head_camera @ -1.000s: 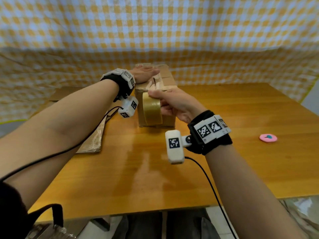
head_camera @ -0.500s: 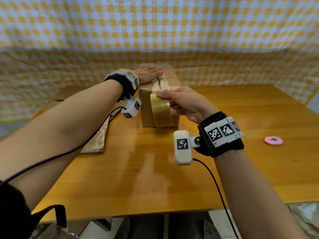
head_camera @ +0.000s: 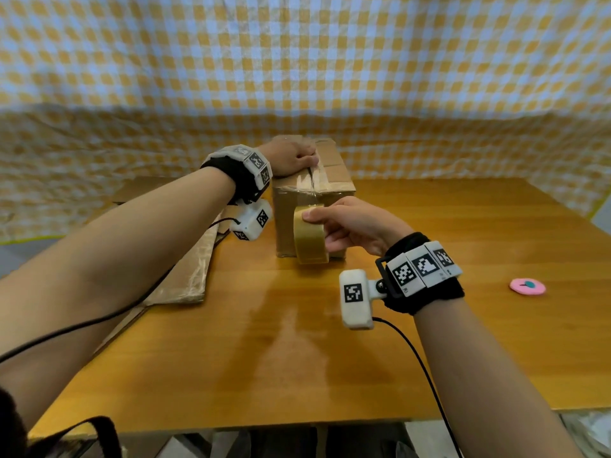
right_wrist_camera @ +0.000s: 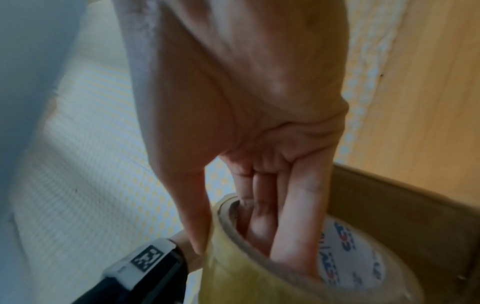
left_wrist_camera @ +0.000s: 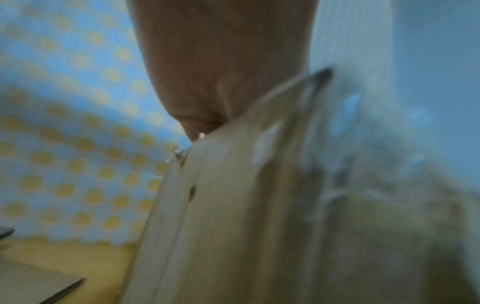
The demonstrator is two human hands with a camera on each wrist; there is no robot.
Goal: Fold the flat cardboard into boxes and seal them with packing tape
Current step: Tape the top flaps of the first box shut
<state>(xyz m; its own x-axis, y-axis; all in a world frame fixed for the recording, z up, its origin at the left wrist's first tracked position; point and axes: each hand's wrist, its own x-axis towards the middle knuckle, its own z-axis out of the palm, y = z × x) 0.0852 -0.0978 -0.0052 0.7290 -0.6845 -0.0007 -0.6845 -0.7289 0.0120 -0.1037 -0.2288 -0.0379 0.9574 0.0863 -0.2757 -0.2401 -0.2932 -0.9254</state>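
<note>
left hand [head_camera: 291,157] presses flat on the box [head_camera: 334,166], right hand [head_camera: 350,223] grips the tape roll [head_camera: 309,238]; I'd keep it taut going down the front face

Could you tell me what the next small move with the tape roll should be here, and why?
Probably keep drawing the tape roll down the box's near face toward the table, then press the strip flat. The right hand grips the roll just below the top edge, tape already runs along the top seam, and the left hand rests on the lid, steadying it.
</note>
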